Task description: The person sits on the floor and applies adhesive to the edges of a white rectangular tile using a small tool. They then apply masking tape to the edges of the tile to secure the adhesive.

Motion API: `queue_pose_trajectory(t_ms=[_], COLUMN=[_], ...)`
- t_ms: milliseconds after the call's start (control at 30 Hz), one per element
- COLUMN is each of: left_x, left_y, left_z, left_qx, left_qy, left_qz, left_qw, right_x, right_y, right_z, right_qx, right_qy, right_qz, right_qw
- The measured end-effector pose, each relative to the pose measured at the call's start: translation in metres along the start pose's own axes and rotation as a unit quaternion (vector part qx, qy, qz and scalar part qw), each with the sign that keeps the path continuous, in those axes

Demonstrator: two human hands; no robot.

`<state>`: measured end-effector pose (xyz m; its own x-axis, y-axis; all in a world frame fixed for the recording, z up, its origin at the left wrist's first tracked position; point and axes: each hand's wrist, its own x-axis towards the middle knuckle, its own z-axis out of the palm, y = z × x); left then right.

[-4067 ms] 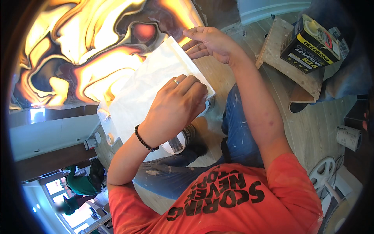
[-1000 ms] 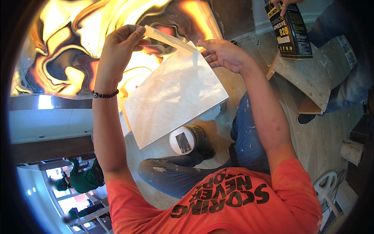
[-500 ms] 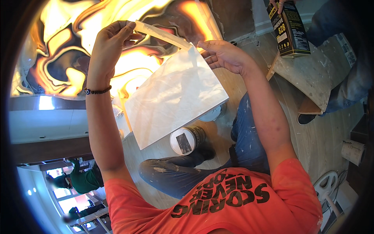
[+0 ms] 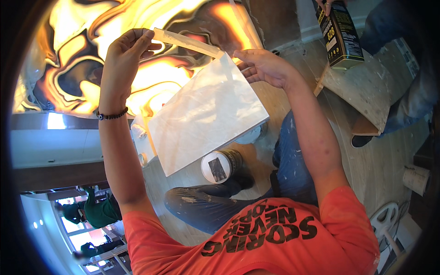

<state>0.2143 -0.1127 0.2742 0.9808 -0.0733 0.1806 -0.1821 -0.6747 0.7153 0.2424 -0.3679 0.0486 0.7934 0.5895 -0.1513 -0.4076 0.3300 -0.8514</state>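
Observation:
My left hand (image 4: 127, 57) pinches the far end of a pale yellowish strip of masking tape (image 4: 188, 42) between thumb and fingers. The strip stretches across to the top corner of a white, marble-patterned panel (image 4: 206, 114), which is tilted in front of me. Around the panel's upper right edge my right hand (image 4: 263, 66) is curled, its thumb close to the tape's near end; the fingertips are partly hidden behind the edge. Another yellowish strip (image 4: 149, 135) runs down along the panel's left side.
Below the panel stands a round can (image 4: 216, 167) with a white lid; a second bucket (image 4: 252, 134) is partly hidden. On the right, a co-worker's hand (image 4: 326, 6) grips a black tin (image 4: 341, 39) above a stained board (image 4: 360, 91). A glossy swirled surface (image 4: 68, 59) glows beyond.
My left hand has shifted slightly left and down, taking the tape's end with it. My right hand and the panel barely move. The co-worker's black tin has tipped slightly.

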Motion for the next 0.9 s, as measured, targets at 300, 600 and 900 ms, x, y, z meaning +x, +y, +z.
queue_pose_trajectory(t_ms=[300, 600, 900], left_x=[-0.036, -0.126, -0.207], left_y=[0.013, 0.052, 0.024], left_z=[0.007, -0.033, -0.083], left_qx=[0.017, -0.088, -0.102], left_qy=[0.023, 0.203, 0.284], left_qz=[0.067, 0.216, 0.274], left_qw=[0.997, 0.951, 0.913], right_x=[0.002, -0.008, 0.014], right_y=[-0.001, -0.006, -0.014], right_z=[0.003, 0.010, 0.034], right_qx=[0.006, -0.060, -0.232], right_qy=[-0.004, 0.074, 0.216], right_qz=[0.005, 0.002, -0.226], right_qw=[1.000, 0.995, 0.921])
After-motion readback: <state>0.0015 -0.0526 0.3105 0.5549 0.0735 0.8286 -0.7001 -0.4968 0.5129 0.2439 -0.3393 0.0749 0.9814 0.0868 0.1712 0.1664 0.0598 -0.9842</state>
